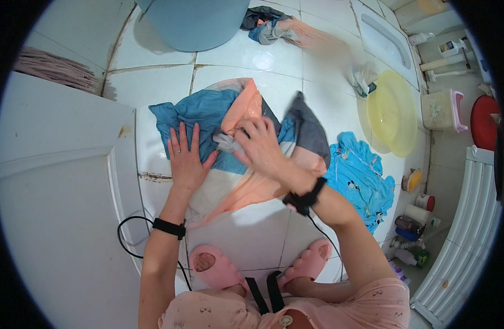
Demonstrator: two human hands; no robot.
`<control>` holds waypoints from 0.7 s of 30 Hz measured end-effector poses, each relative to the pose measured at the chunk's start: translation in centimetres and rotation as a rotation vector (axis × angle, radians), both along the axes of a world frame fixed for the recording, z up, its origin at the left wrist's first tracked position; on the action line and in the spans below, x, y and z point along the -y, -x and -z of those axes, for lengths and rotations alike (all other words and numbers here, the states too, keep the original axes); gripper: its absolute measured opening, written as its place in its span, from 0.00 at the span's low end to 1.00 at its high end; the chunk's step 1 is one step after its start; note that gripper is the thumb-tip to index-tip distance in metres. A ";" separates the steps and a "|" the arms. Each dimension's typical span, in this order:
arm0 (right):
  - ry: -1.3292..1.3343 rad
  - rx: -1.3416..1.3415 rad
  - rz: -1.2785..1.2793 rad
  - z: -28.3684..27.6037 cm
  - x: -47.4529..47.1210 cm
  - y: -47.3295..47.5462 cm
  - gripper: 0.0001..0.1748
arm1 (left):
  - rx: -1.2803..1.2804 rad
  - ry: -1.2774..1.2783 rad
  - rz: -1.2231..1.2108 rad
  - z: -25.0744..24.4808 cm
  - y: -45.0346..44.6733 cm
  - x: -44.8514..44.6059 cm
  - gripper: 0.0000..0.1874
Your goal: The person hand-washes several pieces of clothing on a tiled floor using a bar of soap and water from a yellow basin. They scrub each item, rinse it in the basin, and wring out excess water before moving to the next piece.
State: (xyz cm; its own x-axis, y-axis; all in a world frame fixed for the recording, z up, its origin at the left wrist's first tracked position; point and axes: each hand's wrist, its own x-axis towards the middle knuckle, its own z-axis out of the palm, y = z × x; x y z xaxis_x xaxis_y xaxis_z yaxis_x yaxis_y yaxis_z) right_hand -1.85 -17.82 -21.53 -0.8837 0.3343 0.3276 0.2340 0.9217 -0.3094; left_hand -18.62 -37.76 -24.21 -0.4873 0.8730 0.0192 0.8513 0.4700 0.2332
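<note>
A wet cloth garment with blue, orange, white and dark grey panels [219,166] lies spread on the tiled floor in front of me. My left hand [188,162] rests flat on its blue part, fingers apart. My right hand [258,144] is bent over the garment's middle, its fingers curled on a bunched, whitish-grey piece [227,143] of fabric; blur hides the exact grip. Right of the garment lies a crumpled bright blue printed cloth [359,177]. Farther off, a grey, blue and orange cloth [272,28] lies on the tiles.
A blue-grey bucket [194,24] stands at the top. A yellow plastic basin [394,113] leans at the right, near a squat toilet [385,37]. Bottles and a white radiator [453,230] line the right side; a white door [62,185] stands left. Pink slippers [215,265] are below.
</note>
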 end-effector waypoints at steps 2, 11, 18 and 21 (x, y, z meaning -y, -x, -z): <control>0.386 0.071 0.279 0.9 -3.2 1.8 0.12 | -0.003 -0.018 0.017 -0.2 0.0 0.3 0.42; -0.071 -0.192 -0.302 1.5 4.5 5.4 0.16 | -0.024 0.046 0.055 0.4 -1.4 0.1 0.40; -0.129 -0.243 0.417 4.7 -6.6 7.1 0.17 | 0.076 -0.057 0.092 -0.8 -1.5 2.0 0.38; 0.296 -0.411 0.351 3.6 -2.3 7.8 0.14 | 0.095 -0.045 0.095 -0.9 -1.5 1.9 0.38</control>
State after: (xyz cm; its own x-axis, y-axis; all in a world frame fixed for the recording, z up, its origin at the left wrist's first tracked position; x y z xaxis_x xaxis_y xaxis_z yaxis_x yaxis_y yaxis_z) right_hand -9.67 -15.53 -25.16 -0.5254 0.7111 0.4671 0.3154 0.6727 -0.6693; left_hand -17.15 -39.63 -23.34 -0.4041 0.9146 0.0166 0.8645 0.3759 0.3338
